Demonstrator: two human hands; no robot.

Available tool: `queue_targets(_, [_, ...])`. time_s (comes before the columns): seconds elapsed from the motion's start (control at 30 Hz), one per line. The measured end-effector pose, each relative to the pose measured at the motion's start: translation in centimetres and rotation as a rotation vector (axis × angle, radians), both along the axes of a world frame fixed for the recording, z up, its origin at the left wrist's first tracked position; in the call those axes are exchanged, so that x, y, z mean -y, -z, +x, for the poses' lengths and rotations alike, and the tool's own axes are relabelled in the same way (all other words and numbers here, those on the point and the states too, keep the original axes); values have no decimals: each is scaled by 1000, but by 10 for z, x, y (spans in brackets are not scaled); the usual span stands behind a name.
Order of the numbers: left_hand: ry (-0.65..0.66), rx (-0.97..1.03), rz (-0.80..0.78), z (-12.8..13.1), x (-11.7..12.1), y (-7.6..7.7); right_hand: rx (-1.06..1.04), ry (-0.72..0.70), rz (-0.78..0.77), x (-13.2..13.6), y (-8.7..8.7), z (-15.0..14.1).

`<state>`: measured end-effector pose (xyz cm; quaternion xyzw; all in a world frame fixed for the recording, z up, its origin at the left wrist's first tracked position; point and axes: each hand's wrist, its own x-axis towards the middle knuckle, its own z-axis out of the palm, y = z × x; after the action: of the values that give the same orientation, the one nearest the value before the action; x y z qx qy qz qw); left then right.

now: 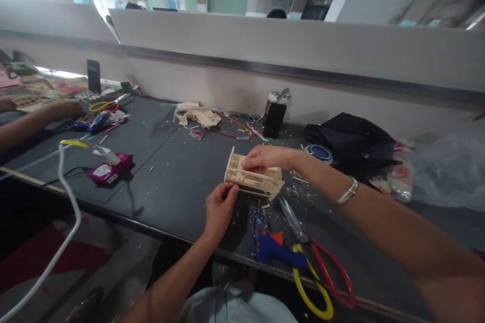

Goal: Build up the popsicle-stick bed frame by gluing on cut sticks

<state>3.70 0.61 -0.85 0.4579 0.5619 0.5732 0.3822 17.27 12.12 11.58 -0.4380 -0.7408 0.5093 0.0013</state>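
Observation:
A small model of pale wooden sticks [252,177] lies on the dark table in front of me. My left hand [221,209] pinches its near left corner between thumb and fingers. From the right, my right hand [267,156] reaches over the model, fingers bent down into it and closed; whatever they hold is hidden. A blue glue gun [278,252] with an orange trigger rests just nearer to me, its nozzle toward the model. Beside it lie scissors [297,224] with one red and one yellow handle, blades pointing at the model.
A phone [275,120] leans upright near the partition, left of a black cloth [348,136] and a clear plastic bag [450,171]. Beige cloth [199,116] and scraps lie at the back. A purple box [109,169] with a cable stands left; another person's arm [41,116] is beyond.

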Motion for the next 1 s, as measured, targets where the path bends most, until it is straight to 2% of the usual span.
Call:
queue_targets(0.13, [-4,14,-19,1,-1,-2,-7,-9,-59,-1,1,-5])
queue_targets(0.27, [-32,27,-23,0,1,-3,-11,13,-43,-1,-2,-2])
queue_targets(0.33, [-86,8,15,-5,2,-5,-42,63,43,4,-9,3])
queue_targets(0.4, [-148,-56,85,-14,2,-8,-99,114,195,12,-18,8])
queue_targets(0.47, [-160,-157,166,-26,-2,-13,-137,101,324,22,-23,11])
queue_targets(0.53, [-94,-253,266,-39,-9,-18,-96,41,378,32,-23,12])
queue_targets(0.57, [-13,-297,304,-44,-14,-20,-51,8,413,37,-21,11])
queue_targets(0.63, [151,-337,325,-52,-23,-22,29,-3,612,51,-18,11])
queue_targets(0.67, [225,-338,322,-55,-26,-22,48,15,761,60,-16,11])
queue_targets(0.73, [333,-311,308,-59,-31,-21,14,142,1091,81,-13,12])
queue_targets(0.83, [403,-324,305,-61,-36,-21,-51,265,1230,116,0,9])
queue_targets(0.87, [410,-354,318,-62,-38,-23,-64,303,1244,126,8,6])
queue_targets(0.9, [417,-398,340,-62,-40,-26,-82,334,1189,134,17,3])
queue_targets(1.0, [448,-575,451,-64,-48,-41,-114,427,866,151,49,-10])
